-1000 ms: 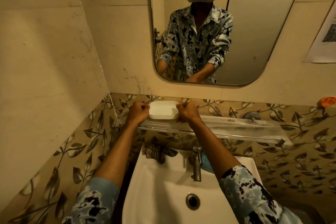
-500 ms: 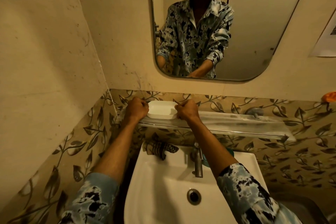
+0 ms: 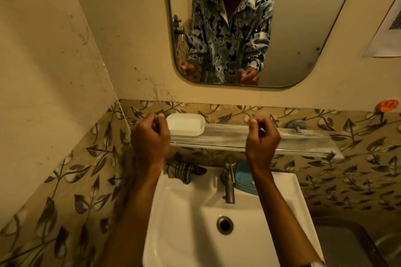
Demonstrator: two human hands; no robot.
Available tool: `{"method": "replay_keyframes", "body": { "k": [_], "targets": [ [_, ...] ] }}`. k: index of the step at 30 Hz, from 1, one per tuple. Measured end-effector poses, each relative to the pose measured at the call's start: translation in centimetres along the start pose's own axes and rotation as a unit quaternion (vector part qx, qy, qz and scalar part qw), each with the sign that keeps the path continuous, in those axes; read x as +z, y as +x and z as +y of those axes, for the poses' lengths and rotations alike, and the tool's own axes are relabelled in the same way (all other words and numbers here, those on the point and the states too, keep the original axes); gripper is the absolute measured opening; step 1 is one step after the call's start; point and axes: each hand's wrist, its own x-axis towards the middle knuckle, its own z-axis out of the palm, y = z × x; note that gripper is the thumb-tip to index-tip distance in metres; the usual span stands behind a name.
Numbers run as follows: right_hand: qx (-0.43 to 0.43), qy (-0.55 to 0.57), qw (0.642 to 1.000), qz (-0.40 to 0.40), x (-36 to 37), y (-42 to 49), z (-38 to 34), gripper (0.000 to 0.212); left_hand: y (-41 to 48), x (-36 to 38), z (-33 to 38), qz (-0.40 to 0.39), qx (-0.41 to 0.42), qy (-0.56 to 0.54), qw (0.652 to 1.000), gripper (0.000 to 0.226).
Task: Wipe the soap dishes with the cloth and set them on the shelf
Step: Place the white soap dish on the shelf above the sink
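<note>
White soap dish (image 3: 185, 124) lengthwise along shelf (image 3: 230, 136)

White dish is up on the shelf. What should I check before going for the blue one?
1. White soap dish sits flat on the shelf: ok.
2. Left hand empty: ok.
3. Right hand empty: ok.
4. Cloth reachable, on the sink rim left of the tap: ok.
5. Blue soap dish in sight right of the tap, partly hidden: ok.
6. Blue soap dish already wiped: cannot tell.
</note>
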Motion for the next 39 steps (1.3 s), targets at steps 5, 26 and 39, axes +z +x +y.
{"method": "replay_keyframes", "body": {
  "k": [5,26,39],
  "targets": [
    [-0.059,-0.107,0.992,0.021,-4.7,-6.8,5.0,0.021,-11.6,2.6,-1.0,-0.035,0.035,-0.041,0.998,0.041],
    [0.499,-0.256,0.827,-0.051,-11.0,-9.0,22.0,0.032,-16.9,11.9,-13.3,-0.341,-0.084,0.283,0.893,0.017],
    [0.493,-0.149,0.857,-0.003,-9.4,-7.1,20.2,0.035,-14.4,14.5,-14.5,-0.355,-0.119,0.364,0.853,0.07]
  ]
}}
